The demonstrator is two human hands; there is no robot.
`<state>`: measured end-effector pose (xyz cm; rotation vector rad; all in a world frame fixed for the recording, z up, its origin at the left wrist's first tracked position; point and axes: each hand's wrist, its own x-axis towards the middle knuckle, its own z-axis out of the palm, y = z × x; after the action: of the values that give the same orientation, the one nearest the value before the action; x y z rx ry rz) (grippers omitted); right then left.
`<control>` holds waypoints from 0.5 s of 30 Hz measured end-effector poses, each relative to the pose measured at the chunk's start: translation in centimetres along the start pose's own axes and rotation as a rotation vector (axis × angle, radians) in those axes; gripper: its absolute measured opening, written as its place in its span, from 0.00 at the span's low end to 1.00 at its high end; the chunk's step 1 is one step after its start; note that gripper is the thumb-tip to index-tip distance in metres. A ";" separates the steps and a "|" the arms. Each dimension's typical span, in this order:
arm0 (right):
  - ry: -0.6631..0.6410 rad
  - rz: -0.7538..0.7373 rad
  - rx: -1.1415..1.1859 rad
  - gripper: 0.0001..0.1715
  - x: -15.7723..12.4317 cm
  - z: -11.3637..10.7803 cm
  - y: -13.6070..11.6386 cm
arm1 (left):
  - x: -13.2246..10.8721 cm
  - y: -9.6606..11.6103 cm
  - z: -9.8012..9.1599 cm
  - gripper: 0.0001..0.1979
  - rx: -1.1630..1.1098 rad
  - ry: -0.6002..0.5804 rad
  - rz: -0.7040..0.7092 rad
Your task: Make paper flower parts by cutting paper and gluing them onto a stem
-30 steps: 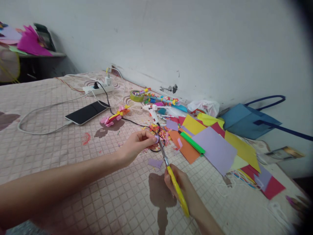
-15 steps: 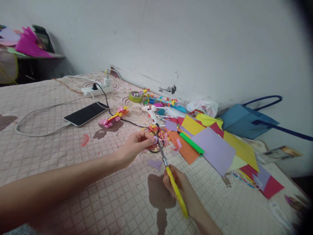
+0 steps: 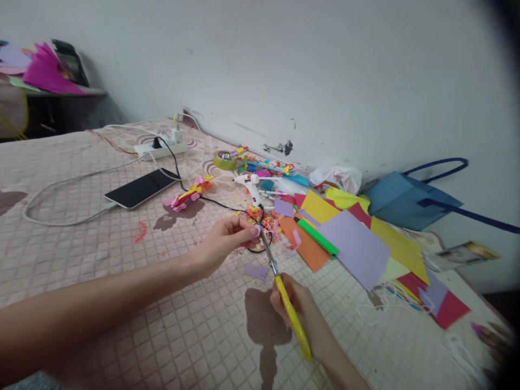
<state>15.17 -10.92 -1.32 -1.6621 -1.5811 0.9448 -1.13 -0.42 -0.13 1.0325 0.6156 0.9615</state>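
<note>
Between thumb and fingers, my left hand (image 3: pixel 232 238) pinches a small lilac paper piece (image 3: pixel 257 231). My right hand (image 3: pixel 298 303) is closed round the yellow-handled scissors (image 3: pixel 291 317), whose metal blades reach up to the lilac piece and look nearly closed. A lilac scrap (image 3: pixel 256 271) lies on the cloth just below the blades. Behind my left fingertips is a heap of tiny coloured paper bits (image 3: pixel 268 221), with a white glue gun (image 3: pixel 251 187) beyond it. A pink and yellow paper flower piece (image 3: pixel 189 194) lies to the left.
Coloured paper sheets (image 3: pixel 353 246) and a green roll (image 3: pixel 317 236) lie at the right, near a blue bag (image 3: pixel 410 200). A phone (image 3: pixel 141 188), cables and a power strip (image 3: pixel 160 149) are at the left. Green tape (image 3: pixel 225 160) sits near the wall.
The view has shifted very slightly. Both hands, the lilac piece and the scissors keep nearly the same positions.
</note>
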 end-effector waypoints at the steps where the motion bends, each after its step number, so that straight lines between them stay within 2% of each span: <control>1: -0.002 0.007 0.006 0.19 0.0 0.0 -0.1 | 0.0 0.0 0.0 0.10 -0.004 0.000 -0.001; 15: -0.039 0.053 0.001 0.19 -0.1 -0.2 0.0 | 0.2 -0.1 -0.2 0.10 -0.021 0.004 0.008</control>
<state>15.29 -10.97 -1.23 -1.7021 -1.5684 1.0111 -1.17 -0.21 -0.24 1.0153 0.6035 0.9754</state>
